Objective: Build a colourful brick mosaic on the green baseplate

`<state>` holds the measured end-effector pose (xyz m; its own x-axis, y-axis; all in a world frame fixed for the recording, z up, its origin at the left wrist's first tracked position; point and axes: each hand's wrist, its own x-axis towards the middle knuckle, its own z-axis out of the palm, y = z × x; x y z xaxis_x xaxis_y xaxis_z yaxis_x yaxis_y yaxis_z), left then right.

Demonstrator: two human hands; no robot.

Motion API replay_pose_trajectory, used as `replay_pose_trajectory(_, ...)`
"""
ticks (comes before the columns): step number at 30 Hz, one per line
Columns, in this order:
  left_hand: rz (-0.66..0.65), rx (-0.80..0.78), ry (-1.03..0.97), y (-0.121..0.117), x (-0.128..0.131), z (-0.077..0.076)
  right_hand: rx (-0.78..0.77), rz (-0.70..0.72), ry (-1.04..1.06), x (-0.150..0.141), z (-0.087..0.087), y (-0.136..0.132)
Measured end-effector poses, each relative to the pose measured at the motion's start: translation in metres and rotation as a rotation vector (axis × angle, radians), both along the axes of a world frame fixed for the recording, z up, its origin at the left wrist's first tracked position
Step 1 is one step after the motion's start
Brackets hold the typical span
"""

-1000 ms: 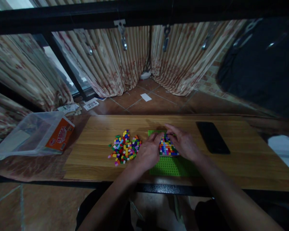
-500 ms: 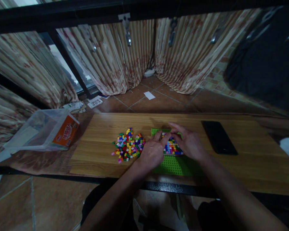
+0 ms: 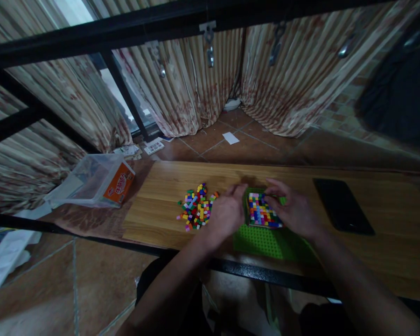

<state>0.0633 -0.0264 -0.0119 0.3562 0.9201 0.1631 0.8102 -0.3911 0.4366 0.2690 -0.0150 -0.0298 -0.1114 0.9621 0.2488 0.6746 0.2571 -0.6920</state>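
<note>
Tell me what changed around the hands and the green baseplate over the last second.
The camera swung left, so everything sits further right in view. The left hand slid from the brick patch to the left edge of the green baseplate. The right hand stays at the patch's right side. The loose brick pile, black phone and plastic tub lie as before.

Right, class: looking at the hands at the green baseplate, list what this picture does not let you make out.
Head view only:
- Left edge of the green baseplate: hidden under the left hand.
- Right hand fingertips: whether they pinch a brick is too small to tell.
- Label on the clear plastic box: too small and dim to read.
- Loose brick pile: single brick shapes blurred.
</note>
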Motion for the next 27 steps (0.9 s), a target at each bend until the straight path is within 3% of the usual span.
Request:
replay_pose_trajectory(3,0.252,-0.03,0.139,0.014,-0.021,0.005,0.04,-0.045,-0.008,0.004,0.001,-0.002)
replay_pose_trajectory(6,0.349,-0.09,0.275,0.025,-0.031,0.003,0.063,-0.049,-0.009,0.004,0.001,-0.003)
replay_pose_trajectory(10,0.373,-0.103,0.355,0.032,-0.027,-0.005,0.095,-0.025,-0.024,0.001,0.0,-0.004)
replay_pose_trajectory(17,0.294,-0.051,0.358,0.033,-0.028,-0.007,0.146,-0.036,-0.024,0.004,0.004,-0.004)
replay_pose_trajectory(20,0.271,-0.025,0.161,0.03,-0.03,-0.003,0.18,-0.054,0.009,0.003,0.008,-0.005)
replay_pose_trajectory(27,0.055,-0.187,-0.71,0.017,-0.015,-0.003,0.079,-0.009,0.216,-0.017,0.018,-0.013)
